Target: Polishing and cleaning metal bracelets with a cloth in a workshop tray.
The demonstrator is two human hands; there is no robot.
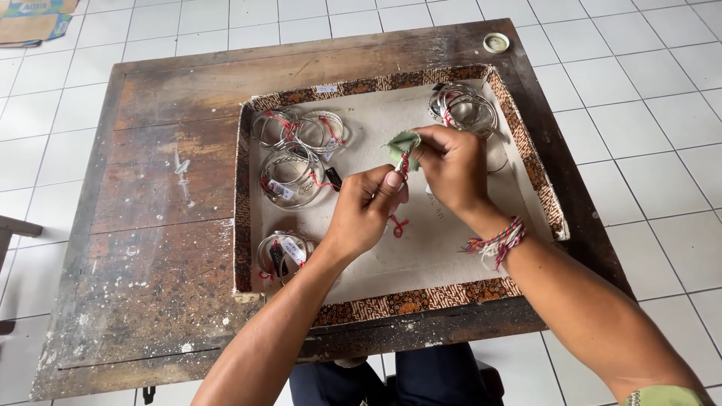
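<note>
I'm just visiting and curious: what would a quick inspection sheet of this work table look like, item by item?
Surface: worn, paint-spattered wooden table carrying a shallow tray with a patterned border and pale lining.
Job's things: small green cloth and a thin piece with red thread, pinched between both hands above the tray.
Clutter: bundles of silver bangles tied with red thread, some tagged, lie in the tray; a loose red thread; a small round lid at the table's far corner.
Grippers: left hand and right hand both closed on the work; the right wrist wears a braided bracelet.
Cables: nothing seen.
Surroundings: white tiled floor; flattened cardboard far left.
</note>
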